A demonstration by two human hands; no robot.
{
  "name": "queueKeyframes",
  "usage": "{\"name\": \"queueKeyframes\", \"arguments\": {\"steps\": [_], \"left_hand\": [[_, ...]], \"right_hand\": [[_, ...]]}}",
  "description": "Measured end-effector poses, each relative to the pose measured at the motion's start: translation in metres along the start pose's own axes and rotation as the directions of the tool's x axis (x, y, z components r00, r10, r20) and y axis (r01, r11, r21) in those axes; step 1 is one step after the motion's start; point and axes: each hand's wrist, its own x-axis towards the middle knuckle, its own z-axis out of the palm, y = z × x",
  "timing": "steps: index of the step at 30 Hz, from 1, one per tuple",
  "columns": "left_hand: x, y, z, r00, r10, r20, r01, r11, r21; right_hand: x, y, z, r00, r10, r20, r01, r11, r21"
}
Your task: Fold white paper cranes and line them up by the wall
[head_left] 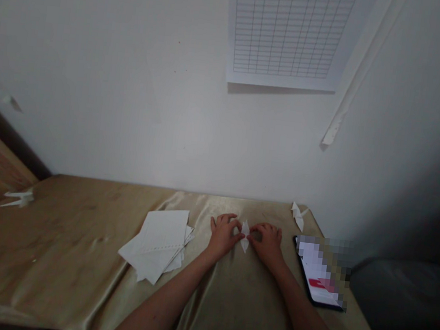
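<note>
A small folded white paper piece (244, 236) lies on the gold satin cloth covering the table (76, 244). My left hand (223, 234) pinches its left side with curled fingers. My right hand (266, 241) pinches its right side, fingers bent and pressed down on the cloth. Both forearms reach in from the bottom edge. Part of the paper is hidden between my fingertips.
A loose stack of white sheets (161, 243) lies left of my hands. A phone (319, 272) with a lit screen rests at the right. A folded paper crane (298, 215) sits near the wall, another paper figure (19, 198) at far left. A printed grid sheet (286, 32) hangs on the wall.
</note>
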Motion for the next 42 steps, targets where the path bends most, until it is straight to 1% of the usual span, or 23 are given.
{"name": "queueKeyframes", "arguments": {"steps": [4, 9, 15, 21, 23, 28, 32, 37, 42], "left_hand": [[0.001, 0.001, 0.0, 1.0, 0.004, 0.0, -0.004, 1.0, -0.007], [0.0, 0.001, -0.003, 1.0, 0.02, 0.015, -0.02, 1.0, -0.019], [-0.001, -0.003, -0.009, 0.998, 0.04, 0.049, -0.039, 0.999, -0.038], [-0.001, -0.007, -0.012, 0.994, 0.087, 0.058, -0.084, 0.995, -0.049], [-0.001, -0.006, -0.012, 0.994, 0.093, 0.055, -0.09, 0.995, -0.047], [-0.001, -0.006, -0.014, 0.993, 0.115, 0.04, -0.114, 0.993, -0.038], [-0.002, -0.005, -0.015, 0.99, 0.139, 0.026, -0.139, 0.99, -0.015], [-0.003, -0.005, -0.017, 0.987, 0.15, 0.05, -0.152, 0.988, 0.025], [-0.004, -0.003, -0.023, 0.972, 0.231, 0.049, -0.234, 0.97, 0.071]], "right_hand": [[0.0, -0.002, -0.001, 1.0, -0.005, -0.007, 0.005, 1.0, 0.004], [-0.002, -0.003, -0.003, 0.998, -0.053, -0.037, 0.055, 0.997, 0.056], [-0.002, -0.002, -0.005, 0.995, -0.077, -0.062, 0.082, 0.993, 0.08], [0.003, 0.004, -0.005, 0.972, -0.223, -0.072, 0.232, 0.96, 0.156], [0.003, 0.005, -0.005, 0.968, -0.243, -0.059, 0.249, 0.956, 0.152], [0.002, 0.006, -0.009, 0.969, -0.247, 0.014, 0.243, 0.96, 0.139], [0.001, 0.007, -0.011, 0.968, -0.25, 0.016, 0.246, 0.963, 0.111], [0.001, 0.009, -0.009, 0.967, -0.254, 0.023, 0.252, 0.964, 0.084], [0.0, 0.01, -0.011, 0.96, -0.276, 0.05, 0.271, 0.958, 0.093]]}}
